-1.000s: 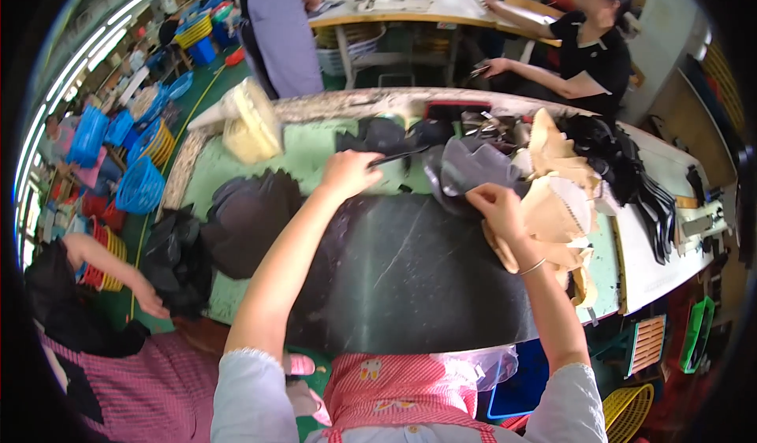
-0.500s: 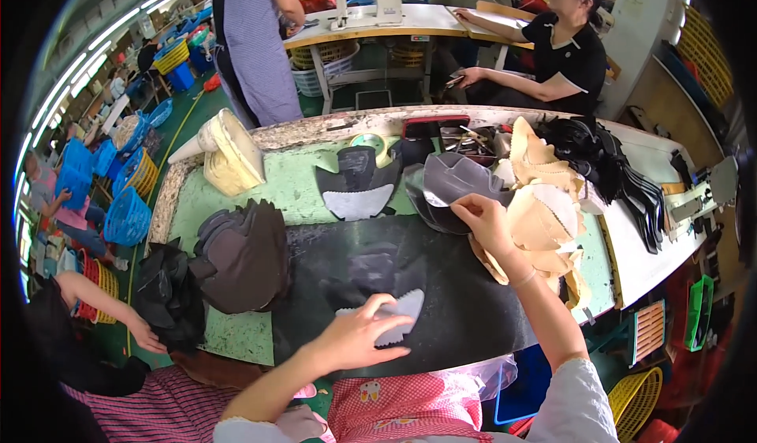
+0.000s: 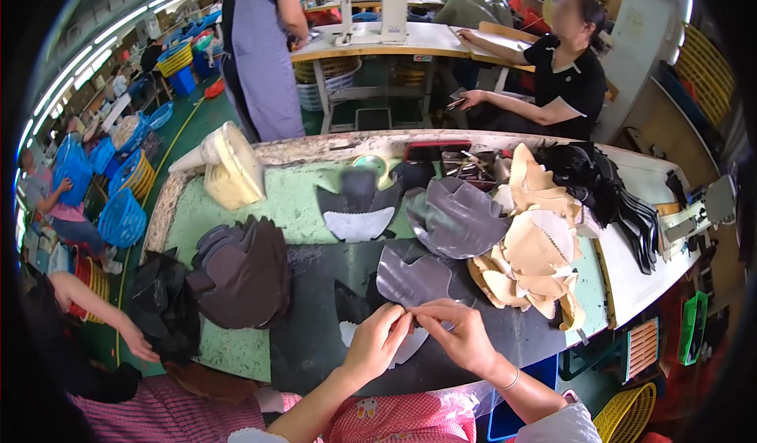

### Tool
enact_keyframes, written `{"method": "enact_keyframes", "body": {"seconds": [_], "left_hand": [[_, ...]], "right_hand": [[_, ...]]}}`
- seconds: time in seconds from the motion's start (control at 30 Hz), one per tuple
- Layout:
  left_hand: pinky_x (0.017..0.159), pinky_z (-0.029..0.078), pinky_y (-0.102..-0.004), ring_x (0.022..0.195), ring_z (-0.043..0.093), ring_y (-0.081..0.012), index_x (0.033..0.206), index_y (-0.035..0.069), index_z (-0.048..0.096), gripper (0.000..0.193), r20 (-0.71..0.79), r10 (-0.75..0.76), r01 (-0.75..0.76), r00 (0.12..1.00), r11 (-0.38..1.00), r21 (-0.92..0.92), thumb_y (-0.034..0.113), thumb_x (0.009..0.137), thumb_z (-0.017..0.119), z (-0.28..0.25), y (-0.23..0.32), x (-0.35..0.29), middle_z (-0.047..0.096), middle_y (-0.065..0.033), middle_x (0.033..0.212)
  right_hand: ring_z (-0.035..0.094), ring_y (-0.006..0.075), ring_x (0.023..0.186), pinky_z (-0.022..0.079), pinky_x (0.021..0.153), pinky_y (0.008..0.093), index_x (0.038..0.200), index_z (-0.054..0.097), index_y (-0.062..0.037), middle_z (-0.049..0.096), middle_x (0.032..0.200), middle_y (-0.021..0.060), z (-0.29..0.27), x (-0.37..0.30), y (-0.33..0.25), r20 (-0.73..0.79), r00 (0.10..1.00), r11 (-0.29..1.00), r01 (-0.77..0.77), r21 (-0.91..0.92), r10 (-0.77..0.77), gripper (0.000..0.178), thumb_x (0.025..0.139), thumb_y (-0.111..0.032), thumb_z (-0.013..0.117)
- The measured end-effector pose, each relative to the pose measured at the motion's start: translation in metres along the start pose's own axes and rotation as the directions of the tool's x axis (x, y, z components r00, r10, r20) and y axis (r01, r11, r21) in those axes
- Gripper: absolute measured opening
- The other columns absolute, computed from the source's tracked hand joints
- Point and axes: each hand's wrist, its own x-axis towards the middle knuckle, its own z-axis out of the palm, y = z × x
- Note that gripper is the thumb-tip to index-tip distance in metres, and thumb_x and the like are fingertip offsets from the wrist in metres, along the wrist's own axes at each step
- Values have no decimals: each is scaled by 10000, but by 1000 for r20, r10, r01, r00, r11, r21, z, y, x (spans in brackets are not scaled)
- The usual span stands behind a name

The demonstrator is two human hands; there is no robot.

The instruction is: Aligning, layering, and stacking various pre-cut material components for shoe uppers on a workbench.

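A shiny dark grey, notched leather piece (image 3: 414,277) is held up over the middle of the mat. My left hand (image 3: 371,342) and my right hand (image 3: 464,339) meet at its near edge, fingertips closed in a pinch on it. Beneath lies a black cut piece (image 3: 349,301) with a light grey zigzag-edged panel, mostly covered by my hands. A similar black and grey piece (image 3: 359,224) lies farther off. To its right rests a stack of shiny dark grey pieces (image 3: 457,221).
The black mat (image 3: 307,317) lies on a green bench top (image 3: 300,183). Dark brown pieces (image 3: 244,277) are stacked left, tan ones (image 3: 540,242) right. At the back stand a cream container (image 3: 234,167) and a tape roll (image 3: 371,164). A co-worker's hand (image 3: 142,347) is at left.
My right hand has brought a shiny dark grey leather piece from the right-hand stack to the middle. My left hand has left the grey panel and joined it at that piece's edge.
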Motion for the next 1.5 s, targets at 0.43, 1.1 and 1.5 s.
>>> {"method": "enact_keyframes", "body": {"seconds": [0.43,1.1,1.5], "left_hand": [[610,456,-360,681,591,-269,907,-5,511,133,55,45,-45,997,999,-6,87,1004,512,12,0,2,546,-119,856],[587,475,-473,735,619,-408,916,11,541,95,0,117,-116,993,977,179,96,933,579,12,10,0,581,-157,861],[647,558,-284,715,625,-136,923,57,533,313,361,-412,548,837,639,-540,356,1016,544,-15,1,-4,582,-46,871]], "right_hand": [[702,130,715,561,674,270,923,716,-5,737,832,94,-4,-1,12,-81,989,992,-125,-2,125,103,852,-80,718],[725,125,842,581,772,263,1046,728,24,754,904,106,-7,-11,3,-18,981,967,-190,167,196,166,890,-9,680],[658,90,823,535,767,231,970,659,15,696,906,43,-4,-8,11,107,955,879,-298,373,278,75,937,-52,651]]}}
